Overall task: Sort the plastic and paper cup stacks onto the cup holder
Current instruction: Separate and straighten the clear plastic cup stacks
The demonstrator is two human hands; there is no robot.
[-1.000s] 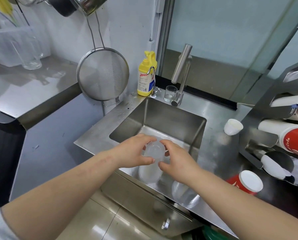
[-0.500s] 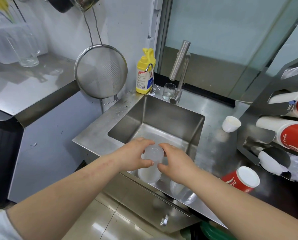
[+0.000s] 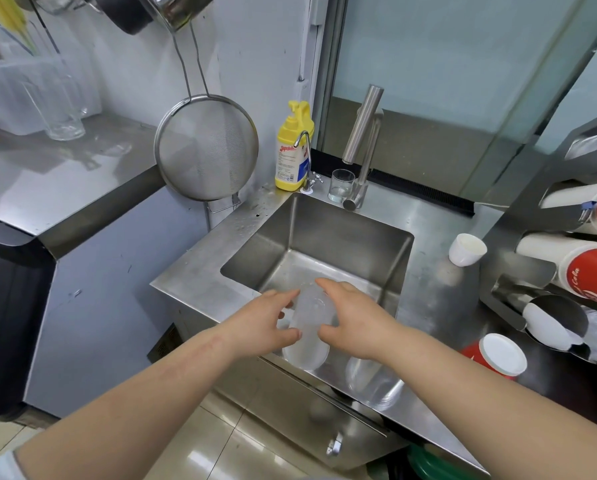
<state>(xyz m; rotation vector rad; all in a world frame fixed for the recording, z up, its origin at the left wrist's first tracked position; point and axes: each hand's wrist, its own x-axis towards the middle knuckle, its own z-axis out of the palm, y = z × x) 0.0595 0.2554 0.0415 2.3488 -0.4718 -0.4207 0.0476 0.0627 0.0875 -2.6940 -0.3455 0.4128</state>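
- A clear plastic cup stack (image 3: 309, 327) is gripped from both sides over the front edge of the sink (image 3: 325, 237), as in the earlier frames; no transfer has been started.
- Left hand (image 3: 264, 325): fingers and thumb are curled round the stack's left side.
- Right hand (image 3: 354, 320): thumb and fingers are wrapped round the right side, index finger laid over the top end.
- Change noted: the right fingers have crept further over the upper end of the stack, and the stack sits a little more upright and tighter between the palms. Otherwise little has moved.
- Stack's lower, wider end is seen pointing down toward the counter rim; contact with the rim cannot be told.
- A second clear plastic cup (image 3: 373, 379) is lying just right of it, under the right wrist, untouched.
- Cup holder (image 3: 512, 299) is at the far right, well apart from the hands; red paper cup stacks (image 3: 588, 268) are already slotted in.
- A loose red paper cup (image 3: 498, 355) and a small white cup (image 3: 467, 249) are left on the counter.
- Judgement: the stack is likely being squared up or pressed together before being carried right; most sorting of plastic is not yet done.
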